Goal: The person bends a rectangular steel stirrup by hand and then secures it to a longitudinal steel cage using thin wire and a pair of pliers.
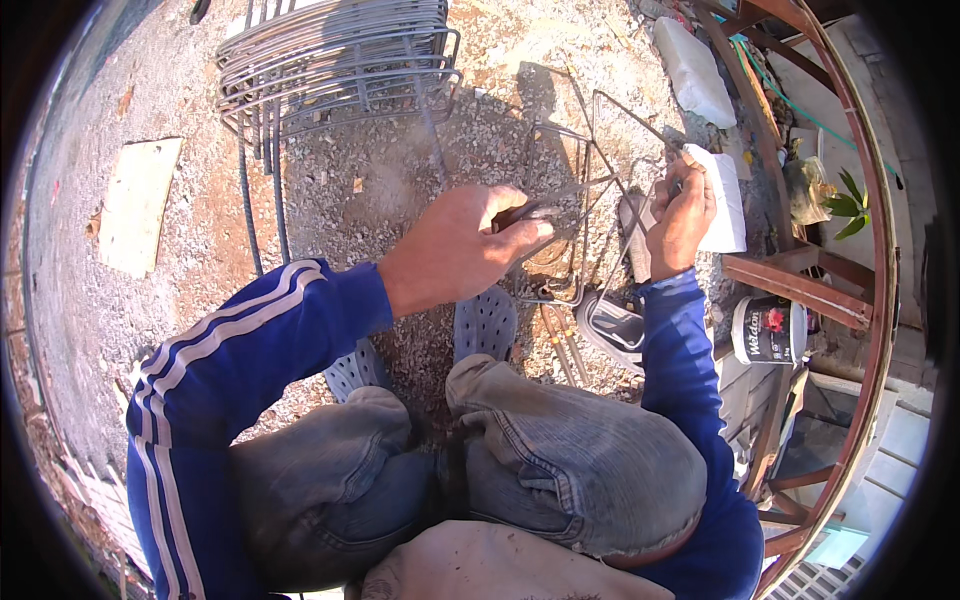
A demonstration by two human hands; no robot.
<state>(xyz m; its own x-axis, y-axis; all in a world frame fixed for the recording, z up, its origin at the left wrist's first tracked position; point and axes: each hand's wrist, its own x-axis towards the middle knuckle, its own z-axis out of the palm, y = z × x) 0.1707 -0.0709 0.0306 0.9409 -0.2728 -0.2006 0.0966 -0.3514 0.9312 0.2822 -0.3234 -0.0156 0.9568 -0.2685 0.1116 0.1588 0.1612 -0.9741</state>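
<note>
Steadying a bent rod (633, 117), apparently: right hand (682, 215) curled round it, left hand (472, 240) pinching a dark piece (522, 213); next needs firm grips.

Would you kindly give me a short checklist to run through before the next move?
1. Left hand gripping: ok, its thumb and fingers close on a dark object.
2. Right hand gripping: cannot tell, its fingers are curled but hide whatever is inside.
3. Gloves on: not ok, both hands are bare.
4. Closed footwear: not ok, the blue-grey shoes have holes.
5. Ground around the feet tidy: not ok, an orange-handled tool lies beside a loose sandal.
</note>
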